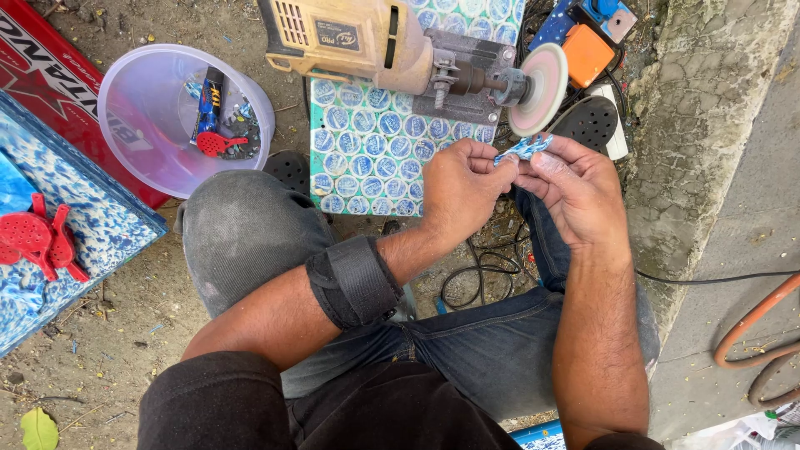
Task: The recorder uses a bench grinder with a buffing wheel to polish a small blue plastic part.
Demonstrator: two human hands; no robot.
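Blue-white piece (523, 149) pinched by both grips, just below buffing disc (540, 89)
Long axis runs L hand (461, 187) to R hand (575, 190); both grips clamped on its ends; disc nearer R.

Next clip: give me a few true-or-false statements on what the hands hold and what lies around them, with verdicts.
1. Both hands hold one small blue-and-white piece between them. True; the left hand and right hand each pinch it.
2. The piece is pressed against the sanding disc. False; it sits just below the disc, apart from it.
3. A black strap wraps the left forearm. True.
4. The clear plastic bowl is empty. False; a red paddle-shaped piece and other small items lie in it.
5. The power tool rests on a patterned blue-and-green board. True.
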